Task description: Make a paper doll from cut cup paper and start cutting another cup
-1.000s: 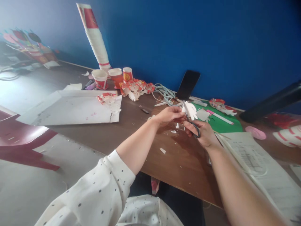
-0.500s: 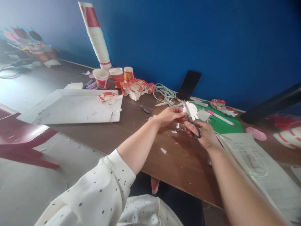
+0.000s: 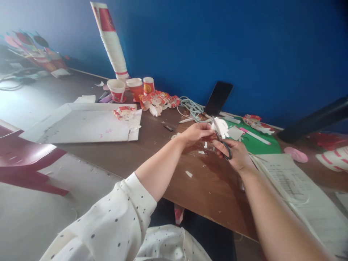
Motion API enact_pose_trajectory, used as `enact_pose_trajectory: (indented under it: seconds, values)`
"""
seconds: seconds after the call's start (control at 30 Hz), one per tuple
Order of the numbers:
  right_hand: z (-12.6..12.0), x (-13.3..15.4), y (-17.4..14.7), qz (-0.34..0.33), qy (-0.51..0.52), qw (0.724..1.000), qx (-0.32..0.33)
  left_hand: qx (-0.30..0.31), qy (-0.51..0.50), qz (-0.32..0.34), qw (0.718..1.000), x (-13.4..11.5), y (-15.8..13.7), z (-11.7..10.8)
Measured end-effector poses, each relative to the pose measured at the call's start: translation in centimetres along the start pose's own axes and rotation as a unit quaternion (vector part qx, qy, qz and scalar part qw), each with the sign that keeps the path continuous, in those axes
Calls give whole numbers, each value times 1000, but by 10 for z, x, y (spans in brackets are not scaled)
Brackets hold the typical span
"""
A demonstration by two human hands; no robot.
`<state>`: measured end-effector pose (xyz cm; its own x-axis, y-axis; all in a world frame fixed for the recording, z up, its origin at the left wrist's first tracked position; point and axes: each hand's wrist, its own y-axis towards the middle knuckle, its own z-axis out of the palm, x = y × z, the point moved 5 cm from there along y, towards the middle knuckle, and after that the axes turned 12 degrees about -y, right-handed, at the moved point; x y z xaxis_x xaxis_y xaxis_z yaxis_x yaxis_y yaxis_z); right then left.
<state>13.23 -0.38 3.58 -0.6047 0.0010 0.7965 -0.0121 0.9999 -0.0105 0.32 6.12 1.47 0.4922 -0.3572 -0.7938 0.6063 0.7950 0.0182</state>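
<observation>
Between the fingers of my left hand point(image 3: 200, 132) is a small white paper cutout point(image 3: 221, 127) with a scalloped, finger-like edge. My right hand point(image 3: 237, 154) grips the black-handled scissors point(image 3: 227, 150), whose blades reach up against the paper beside my left fingertips. Exactly where the blades meet the paper is partly hidden by my fingers. Both hands are held above the brown table point(image 3: 201, 192). Small white paper scraps point(image 3: 189, 174) lie on the wood below them.
Paper cups point(image 3: 116, 88), a tall cup stack point(image 3: 114, 50) and red-white cutouts point(image 3: 159, 100) stand at the back. A phone point(image 3: 219, 97) leans on the blue wall. A green sheet point(image 3: 268, 143) and printed papers point(image 3: 293, 181) lie right, a white board point(image 3: 89, 125) left.
</observation>
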Motion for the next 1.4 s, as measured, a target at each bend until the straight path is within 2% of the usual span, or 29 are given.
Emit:
enact_pose_trajectory:
  seconds: [0.83, 1.3, 1.4]
  values:
    - [1, -7, 2, -4, 10, 1000, 3, 31, 31, 35, 998, 0, 4, -2]
    - [0, -3, 2, -17, -11, 1000, 1, 13, 22, 26, 999, 4, 5, -5]
    - [3, -2, 3, -29, -4, 999, 16, -18, 14, 22, 1000, 4, 6, -7]
